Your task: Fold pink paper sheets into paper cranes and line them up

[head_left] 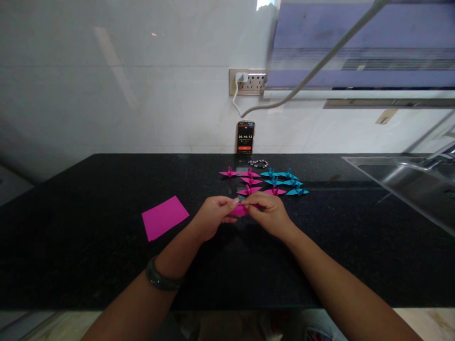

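Note:
A small folded piece of pink paper (239,210) is held between my two hands, a little above the counter. My left hand (215,215) pinches its left side, thumb on top and fingers beneath. On the other side my right hand (270,214) grips the upper right edge between thumb and fingertips, covering part of it. Just beyond my hands stand several pink paper cranes (250,181) and, to their right, several blue paper cranes (273,181). Left of my left hand lies a stack of pink paper sheets (165,218).
The black counter (88,237) meets a tiled wall. A phone (245,138) showing a timer leans there, with a beaded bracelet (259,164) before it. A charger (242,77) sits in the socket, and a grey cable (313,71) hangs across. At right is a metal sink (373,166).

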The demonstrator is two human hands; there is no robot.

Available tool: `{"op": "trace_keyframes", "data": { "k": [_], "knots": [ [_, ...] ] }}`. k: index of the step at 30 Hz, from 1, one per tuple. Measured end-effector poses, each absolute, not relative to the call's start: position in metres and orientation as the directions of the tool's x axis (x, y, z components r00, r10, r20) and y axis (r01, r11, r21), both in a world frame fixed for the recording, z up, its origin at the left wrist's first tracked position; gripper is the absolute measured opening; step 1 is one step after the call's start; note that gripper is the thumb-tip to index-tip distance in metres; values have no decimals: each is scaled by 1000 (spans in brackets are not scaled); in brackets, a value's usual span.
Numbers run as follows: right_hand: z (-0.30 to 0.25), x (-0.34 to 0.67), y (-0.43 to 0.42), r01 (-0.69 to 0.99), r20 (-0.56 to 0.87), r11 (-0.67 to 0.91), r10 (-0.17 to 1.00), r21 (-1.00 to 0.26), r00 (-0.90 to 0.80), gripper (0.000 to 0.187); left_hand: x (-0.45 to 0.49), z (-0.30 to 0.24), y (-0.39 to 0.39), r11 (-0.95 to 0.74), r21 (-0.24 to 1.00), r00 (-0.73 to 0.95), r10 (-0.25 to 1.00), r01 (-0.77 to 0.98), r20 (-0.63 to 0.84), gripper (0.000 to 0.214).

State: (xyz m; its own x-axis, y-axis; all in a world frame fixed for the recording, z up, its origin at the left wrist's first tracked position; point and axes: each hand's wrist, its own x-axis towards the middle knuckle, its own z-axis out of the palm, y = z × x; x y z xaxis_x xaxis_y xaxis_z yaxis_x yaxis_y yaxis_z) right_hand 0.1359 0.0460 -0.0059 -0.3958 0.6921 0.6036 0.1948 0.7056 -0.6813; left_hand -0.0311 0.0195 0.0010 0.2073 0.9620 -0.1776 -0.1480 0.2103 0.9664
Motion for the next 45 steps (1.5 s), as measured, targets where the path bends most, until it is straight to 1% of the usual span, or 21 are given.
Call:
{"op": "trace_keyframes", "data": {
  "k": [3, 7, 12, 18, 23, 27, 33, 40, 45],
  "knots": [
    [-5, 136, 45, 206, 605, 720, 677, -663, -419, 19, -31, 0, 20, 195, 971, 165, 971, -140, -171, 24],
    [-5, 136, 44, 218, 565, 681, 713, -699, -416, 17, -31, -2, 20, 144, 979, 129, 984, -142, -126, 23],
    [-9, 134, 47, 244, 485, 586, 793, -773, -370, 18, -31, -4, 21, 19, 1000, 76, 997, -15, -18, 26],
    [-13, 133, 49, 226, 413, 509, 835, -831, -363, 22, -30, -3, 21, -91, 983, 39, 996, 158, 85, 26],
    [-10, 133, 48, 250, 428, 553, 803, -795, -416, 16, -29, 2, 18, -189, 932, 37, 982, 308, 187, 23],
    [-8, 134, 47, 271, 451, 593, 777, -759, -439, 14, -29, 1, 17, -257, 895, 50, 965, 364, 257, 21],
    [-5, 135, 45, 290, 442, 594, 777, -751, -448, 13, -28, -3, 18, -254, 874, 47, 965, 413, 258, 24],
    [-6, 134, 44, 280, 429, 571, 792, -772, -434, 13, -29, -2, 18, -229, 900, 55, 973, 372, 225, 22],
    [-4, 133, 41, 325, 430, 580, 794, -747, -431, 13, -30, -1, 17, -228, 891, 82, 974, 392, 213, 20]
  ]
}}
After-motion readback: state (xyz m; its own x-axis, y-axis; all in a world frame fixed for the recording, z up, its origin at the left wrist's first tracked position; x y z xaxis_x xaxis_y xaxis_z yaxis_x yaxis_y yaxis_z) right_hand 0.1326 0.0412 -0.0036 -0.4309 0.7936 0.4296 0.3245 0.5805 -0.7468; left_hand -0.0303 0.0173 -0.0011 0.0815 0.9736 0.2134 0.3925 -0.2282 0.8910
